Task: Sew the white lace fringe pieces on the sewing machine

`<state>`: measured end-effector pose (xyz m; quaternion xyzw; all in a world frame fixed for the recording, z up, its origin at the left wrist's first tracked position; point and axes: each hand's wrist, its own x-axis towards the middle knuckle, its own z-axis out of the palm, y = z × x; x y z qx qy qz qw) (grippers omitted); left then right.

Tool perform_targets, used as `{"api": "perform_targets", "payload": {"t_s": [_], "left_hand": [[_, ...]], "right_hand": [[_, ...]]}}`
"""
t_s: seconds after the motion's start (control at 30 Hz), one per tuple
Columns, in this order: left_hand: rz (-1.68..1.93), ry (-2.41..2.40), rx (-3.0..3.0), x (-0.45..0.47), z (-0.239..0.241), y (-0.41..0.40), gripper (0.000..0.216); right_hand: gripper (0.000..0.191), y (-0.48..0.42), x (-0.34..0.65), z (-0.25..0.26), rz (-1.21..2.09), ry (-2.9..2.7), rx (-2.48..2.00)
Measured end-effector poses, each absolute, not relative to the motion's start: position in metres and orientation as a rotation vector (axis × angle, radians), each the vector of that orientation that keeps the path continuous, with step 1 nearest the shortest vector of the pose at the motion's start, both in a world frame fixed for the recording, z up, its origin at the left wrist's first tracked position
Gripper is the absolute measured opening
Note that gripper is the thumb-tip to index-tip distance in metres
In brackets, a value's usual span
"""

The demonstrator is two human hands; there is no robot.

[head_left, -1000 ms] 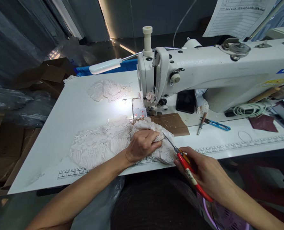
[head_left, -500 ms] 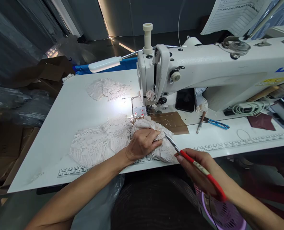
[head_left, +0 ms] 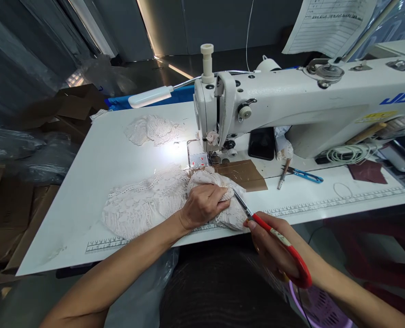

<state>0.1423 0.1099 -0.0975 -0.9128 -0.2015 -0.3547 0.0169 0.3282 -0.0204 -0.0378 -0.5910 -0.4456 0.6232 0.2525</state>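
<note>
White lace fabric [head_left: 137, 202] lies in gathered folds along the front of the table. My left hand [head_left: 204, 205] is closed on its right part, pinching an edge between thumb and fingers. In my right hand [head_left: 277, 241] I grip red-handled scissors [head_left: 291, 253], their blades angled up and left. The blade tips touch or lie very close to the lace just right of my left fingertips; whether they cut it I cannot tell.
A white sewing machine [head_left: 264, 100] stands behind the fabric, its lamp [head_left: 151, 96] to the left. More lace [head_left: 154, 129] lies behind. To the right are a black phone [head_left: 262, 143], blue thread snips [head_left: 305, 175] and a pen [head_left: 283, 174]. A purple basket [head_left: 320, 305] sits below the table.
The scissors' red handles have turned slightly and shifted left with my right hand. My left hand keeps its hold on the lace. The whole view has moved a little.
</note>
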Motion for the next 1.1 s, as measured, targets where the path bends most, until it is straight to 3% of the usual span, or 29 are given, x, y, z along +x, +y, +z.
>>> {"api": "perform_targets", "payload": {"t_s": [0.3,0.4,0.5,0.53,0.63,0.8,0.97,1.1], "left_hand": [[-1.091,-0.596,-2.806,0.143,-0.099,0.109,0.021],[-1.177,-0.673,-2.863,0.144,-0.096,0.107,0.019],[-1.305,-0.916,-3.007,0.144,-0.089,0.106,0.041],[-1.328,-1.012,-3.083,0.142,-0.085,0.106,0.048],[-1.364,-1.183,-3.34,0.135,-0.072,0.107,0.055],[-1.29,-1.169,-3.775,0.121,-0.032,0.107,0.043],[-0.802,-1.009,-4.105,0.108,0.01,0.106,0.039],[-0.751,-1.108,-4.039,0.086,0.012,0.123,0.032]], "right_hand": [[0.049,-0.024,0.32,-0.063,1.433,-1.15,-1.675],[0.045,-0.02,0.351,-0.056,0.91,-1.466,-1.918],[0.057,-0.016,0.404,-0.058,0.098,-1.685,-2.291],[0.057,-0.014,0.423,-0.062,-0.012,-1.771,-2.319],[0.048,-0.008,0.465,-0.071,0.047,-2.03,-2.076],[0.042,0.019,0.438,-0.047,-0.119,-2.022,-1.744],[0.069,0.063,0.355,-0.017,0.73,-2.192,-1.077],[0.039,0.088,0.334,-0.033,1.578,-2.136,-0.92]]}}
